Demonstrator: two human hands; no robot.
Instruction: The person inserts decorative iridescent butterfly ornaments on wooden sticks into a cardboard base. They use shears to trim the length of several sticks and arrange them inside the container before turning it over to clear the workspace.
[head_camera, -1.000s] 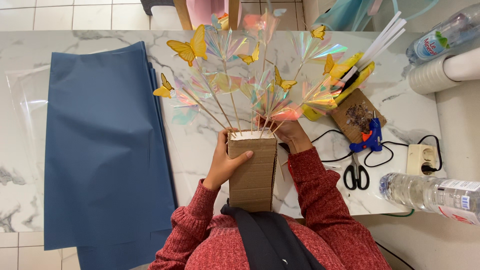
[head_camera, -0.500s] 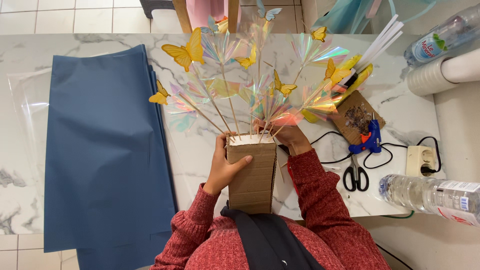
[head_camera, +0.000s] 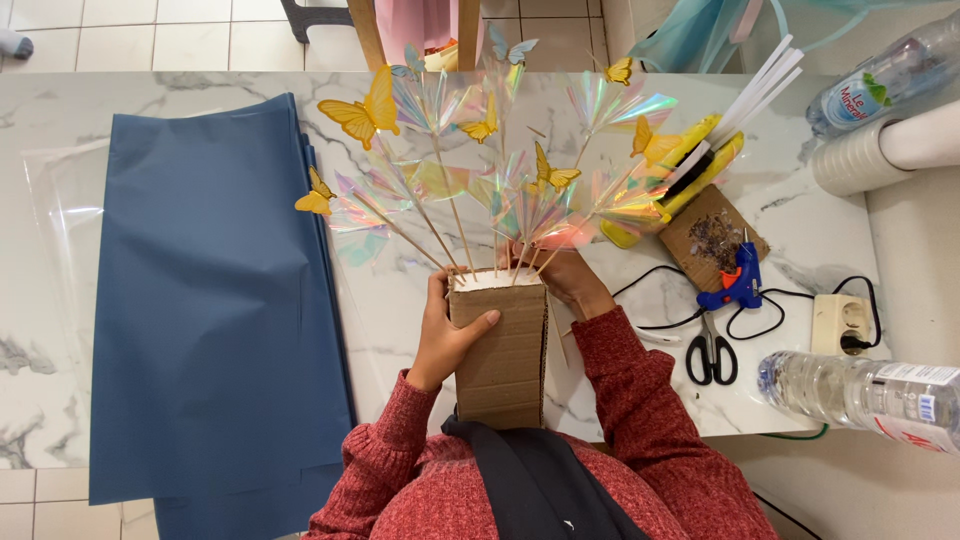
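A tall brown cardboard box (head_camera: 497, 350) stands against my chest at the table's near edge. My left hand (head_camera: 445, 330) grips its left side, thumb across the front. Several thin sticks with iridescent foil pieces (head_camera: 530, 205) and yellow paper butterflies (head_camera: 362, 113) fan out from its white top. My right hand (head_camera: 563, 272) is at the box's top right, fingers closed among the lower ends of the sticks; which stick it pinches is hidden.
Blue paper sheets (head_camera: 210, 300) cover the marble table (head_camera: 400, 330) at left. At right lie a blue glue gun (head_camera: 738, 282) on cardboard, black scissors (head_camera: 711, 355), a socket block (head_camera: 845, 325), a plastic bottle (head_camera: 860, 390), and yellow tools with white sticks (head_camera: 700, 160).
The sticks with butterflies have shifted slightly in the box top as my right hand works among them. The left hand keeps its grip on the box.
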